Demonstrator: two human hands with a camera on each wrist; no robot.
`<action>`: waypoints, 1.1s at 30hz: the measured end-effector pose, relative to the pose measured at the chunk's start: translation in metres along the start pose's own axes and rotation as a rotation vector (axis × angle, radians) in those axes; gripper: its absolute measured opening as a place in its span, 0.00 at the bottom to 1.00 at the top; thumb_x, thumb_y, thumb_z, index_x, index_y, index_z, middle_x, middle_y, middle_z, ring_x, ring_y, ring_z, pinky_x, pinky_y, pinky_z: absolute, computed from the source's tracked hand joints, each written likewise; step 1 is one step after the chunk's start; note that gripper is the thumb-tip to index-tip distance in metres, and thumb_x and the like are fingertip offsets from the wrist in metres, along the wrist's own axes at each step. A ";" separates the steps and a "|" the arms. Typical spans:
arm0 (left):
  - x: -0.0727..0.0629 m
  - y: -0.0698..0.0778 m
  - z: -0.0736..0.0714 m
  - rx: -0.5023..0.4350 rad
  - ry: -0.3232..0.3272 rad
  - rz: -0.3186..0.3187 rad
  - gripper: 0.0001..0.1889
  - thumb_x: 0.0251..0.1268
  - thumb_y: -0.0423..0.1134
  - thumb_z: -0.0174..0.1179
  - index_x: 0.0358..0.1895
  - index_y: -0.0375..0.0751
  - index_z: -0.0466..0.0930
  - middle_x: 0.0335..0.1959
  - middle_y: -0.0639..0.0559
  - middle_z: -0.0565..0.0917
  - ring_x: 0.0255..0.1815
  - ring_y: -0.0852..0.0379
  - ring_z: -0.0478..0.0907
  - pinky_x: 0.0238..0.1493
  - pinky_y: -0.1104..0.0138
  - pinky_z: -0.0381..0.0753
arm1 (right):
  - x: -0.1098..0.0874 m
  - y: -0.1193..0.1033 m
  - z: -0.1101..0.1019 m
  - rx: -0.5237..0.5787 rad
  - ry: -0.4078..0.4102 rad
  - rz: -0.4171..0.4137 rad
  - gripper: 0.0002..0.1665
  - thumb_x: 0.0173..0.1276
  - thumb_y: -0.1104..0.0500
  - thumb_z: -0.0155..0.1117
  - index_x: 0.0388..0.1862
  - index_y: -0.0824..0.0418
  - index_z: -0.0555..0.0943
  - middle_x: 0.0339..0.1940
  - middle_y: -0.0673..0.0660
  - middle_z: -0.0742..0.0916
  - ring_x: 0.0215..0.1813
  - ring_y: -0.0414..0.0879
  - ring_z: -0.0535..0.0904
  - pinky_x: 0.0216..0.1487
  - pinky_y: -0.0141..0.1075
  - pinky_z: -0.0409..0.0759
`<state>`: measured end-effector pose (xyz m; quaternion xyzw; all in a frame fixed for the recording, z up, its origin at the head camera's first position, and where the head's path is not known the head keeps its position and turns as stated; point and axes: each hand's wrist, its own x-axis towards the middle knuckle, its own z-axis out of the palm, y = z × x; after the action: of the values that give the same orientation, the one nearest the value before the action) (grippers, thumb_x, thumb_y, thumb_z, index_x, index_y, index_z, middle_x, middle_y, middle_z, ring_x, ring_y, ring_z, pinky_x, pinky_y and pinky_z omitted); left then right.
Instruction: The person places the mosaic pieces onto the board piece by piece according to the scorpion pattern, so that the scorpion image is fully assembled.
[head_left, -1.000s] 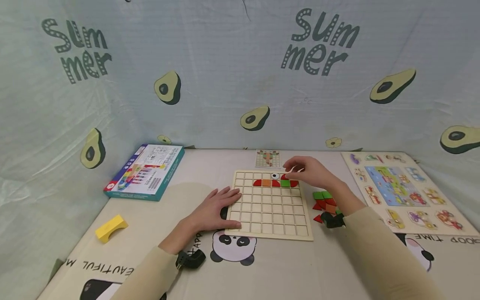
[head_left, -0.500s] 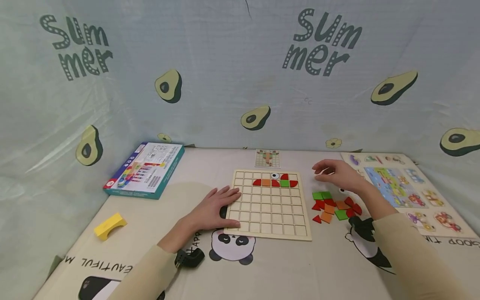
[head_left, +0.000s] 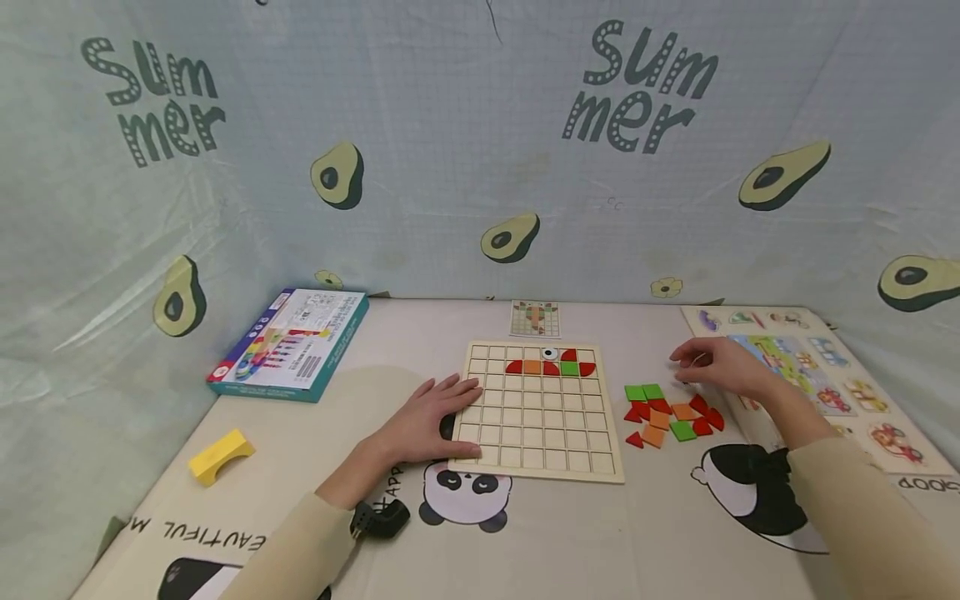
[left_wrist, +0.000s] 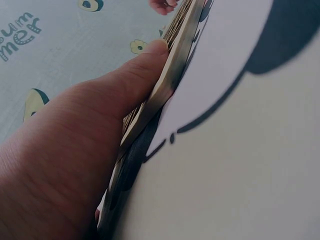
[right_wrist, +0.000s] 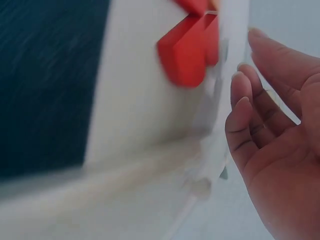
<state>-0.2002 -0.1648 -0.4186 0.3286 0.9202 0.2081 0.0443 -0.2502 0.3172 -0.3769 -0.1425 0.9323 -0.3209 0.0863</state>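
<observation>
A pale wooden grid board (head_left: pixel 540 429) lies on the table in the head view. Its upper rows hold a round eye piece (head_left: pixel 550 354), an orange square (head_left: pixel 532 367), a green square (head_left: pixel 569 367) and several red rounded pieces. My left hand (head_left: pixel 427 421) rests along the board's left edge with fingers spread; in the left wrist view its thumb (left_wrist: pixel 145 65) lies on the rim. My right hand (head_left: pixel 712 364) hovers just beyond loose coloured pieces (head_left: pixel 683 430), fingers loosely bent and holding nothing. A small dark-and-white thing shows partly under its fingertips.
Behind the board lies a small pattern card (head_left: pixel 536 318). A picture puzzle board (head_left: pixel 892 392) lies on the right, partly behind the right arm. To the left are a flat box (head_left: pixel 292 342) and a yellow arch block (head_left: pixel 221 457).
My right hand has drawn back from the board's upper right and moved right, to the loose pieces. A red piece stays on the board where it was. My left hand has not moved.
</observation>
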 end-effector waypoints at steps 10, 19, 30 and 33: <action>-0.002 0.001 0.000 -0.003 -0.004 -0.005 0.48 0.58 0.64 0.67 0.77 0.42 0.64 0.78 0.47 0.62 0.81 0.43 0.49 0.76 0.44 0.44 | -0.010 0.007 0.004 0.004 -0.023 0.059 0.19 0.66 0.58 0.73 0.49 0.69 0.81 0.37 0.54 0.81 0.42 0.51 0.74 0.39 0.33 0.77; -0.002 0.002 0.002 -0.010 -0.010 -0.002 0.48 0.58 0.64 0.67 0.77 0.42 0.64 0.78 0.47 0.63 0.80 0.43 0.49 0.76 0.43 0.44 | -0.011 0.009 0.006 -0.031 -0.029 0.041 0.15 0.66 0.60 0.72 0.47 0.66 0.81 0.36 0.54 0.80 0.41 0.51 0.73 0.38 0.32 0.75; -0.001 0.001 0.001 -0.006 0.003 -0.002 0.48 0.58 0.64 0.67 0.78 0.42 0.63 0.78 0.47 0.63 0.81 0.43 0.48 0.77 0.44 0.43 | -0.009 0.001 0.008 -0.019 0.004 0.024 0.10 0.68 0.63 0.71 0.45 0.64 0.81 0.37 0.55 0.80 0.43 0.52 0.75 0.40 0.31 0.77; 0.000 0.000 0.001 -0.008 0.006 0.003 0.48 0.58 0.64 0.67 0.78 0.42 0.63 0.78 0.47 0.63 0.81 0.44 0.48 0.77 0.44 0.43 | -0.009 -0.002 0.007 0.010 0.009 0.030 0.10 0.69 0.63 0.70 0.47 0.65 0.82 0.40 0.56 0.82 0.45 0.53 0.76 0.41 0.31 0.79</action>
<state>-0.2003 -0.1643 -0.4196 0.3291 0.9190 0.2129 0.0427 -0.2398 0.3145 -0.3810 -0.1265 0.9331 -0.3250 0.0875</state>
